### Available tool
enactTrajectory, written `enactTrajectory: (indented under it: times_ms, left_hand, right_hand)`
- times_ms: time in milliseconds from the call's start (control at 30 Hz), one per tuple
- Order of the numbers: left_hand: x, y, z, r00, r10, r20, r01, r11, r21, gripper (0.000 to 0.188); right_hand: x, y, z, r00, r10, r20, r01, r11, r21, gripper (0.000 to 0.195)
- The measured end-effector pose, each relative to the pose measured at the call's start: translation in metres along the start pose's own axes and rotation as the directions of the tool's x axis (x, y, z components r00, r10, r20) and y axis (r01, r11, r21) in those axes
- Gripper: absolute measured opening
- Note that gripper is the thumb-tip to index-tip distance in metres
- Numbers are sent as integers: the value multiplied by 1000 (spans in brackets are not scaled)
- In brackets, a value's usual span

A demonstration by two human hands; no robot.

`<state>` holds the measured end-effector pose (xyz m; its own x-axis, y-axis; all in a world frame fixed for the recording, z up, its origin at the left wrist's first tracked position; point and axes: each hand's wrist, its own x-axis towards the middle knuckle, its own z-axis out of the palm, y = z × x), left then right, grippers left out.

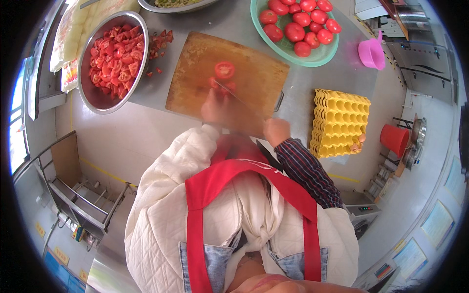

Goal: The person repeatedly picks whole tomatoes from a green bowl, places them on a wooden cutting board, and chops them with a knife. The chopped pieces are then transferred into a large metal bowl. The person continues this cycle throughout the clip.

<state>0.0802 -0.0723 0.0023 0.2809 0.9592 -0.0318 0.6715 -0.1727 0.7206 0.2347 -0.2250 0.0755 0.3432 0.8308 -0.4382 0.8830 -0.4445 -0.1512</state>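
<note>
A wooden cutting board lies on the steel table. On it sit a halved tomato, cut face up, and tomato pieces just below. My left hand rests at these pieces, its fingertips against them. My right hand is closed around a knife's handle; the blurred blade slants up left to the pieces, close to my left fingers. A steel bowl of chopped tomatoes stands left of the board. A green plastic basket holding whole tomatoes is at the upper right.
Tomato bits lie between bowl and board. Right of the board are stacked yellow egg trays with eggshells and a pink dipper. Another steel bowl is at the top; plastic-wrapped packs lie far left.
</note>
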Motion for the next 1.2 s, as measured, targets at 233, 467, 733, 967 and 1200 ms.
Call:
enactTrajectory:
  times_ms: [233,467,733,967,1200]
  left_hand:
    - [-3,-1,-10,998,-57,25,55,996,68,24]
    - [0,-10,-4,1000,20,24,-22,998,58,26]
    - [13,-19,-13,957,249,-147,-232,965,121,25]
    - [138,-4,-23,908,319,272,-343,938,46,43]
    - [182,22,-21,599,113,793,-164,986,-17,39]
  right_hand:
    - [-8,0,-5,994,43,-100,-26,986,165,39]
    - [-3,-19,-3,998,45,-43,-38,989,144,38]
    - [-8,1,17,979,107,-172,-57,961,271,38]
    - [-36,10,-15,996,4,-94,16,979,205,32]
    - [-21,-26,-10,989,-87,119,81,995,53,38]
